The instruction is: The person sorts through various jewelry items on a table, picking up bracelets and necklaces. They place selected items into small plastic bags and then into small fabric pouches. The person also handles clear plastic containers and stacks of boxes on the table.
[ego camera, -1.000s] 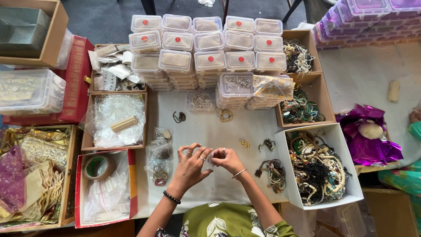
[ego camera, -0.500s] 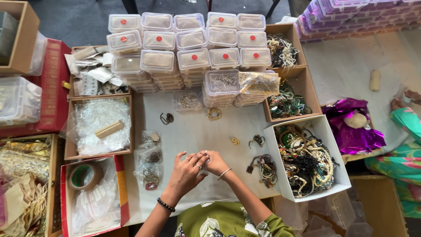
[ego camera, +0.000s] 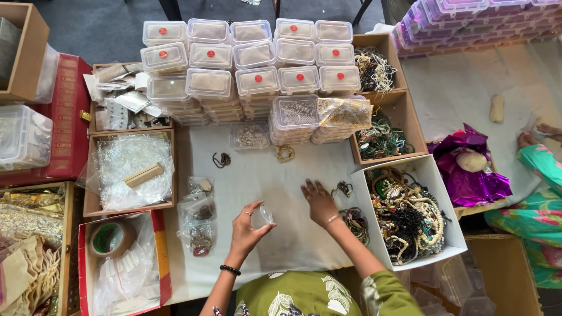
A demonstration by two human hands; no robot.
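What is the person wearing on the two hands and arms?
The left hand has a ring on one finger and a dark beaded bracelet at the wrist. The right hand has a thin, light bangle at the wrist. Both forearms are bare; green sleeves with a pale leaf print begin higher up.

What the left hand pinches is small and clear; maybe a tiny bag or lid, cannot tell. The right hand lies flat on the table cloth, and whether sth is under the palm is hidden. Contents of the stacked plastic boxes are too blurred to name. The cardboard box at top left is cut by the edge. At the right edge, another person's sleeve is only partly in view.
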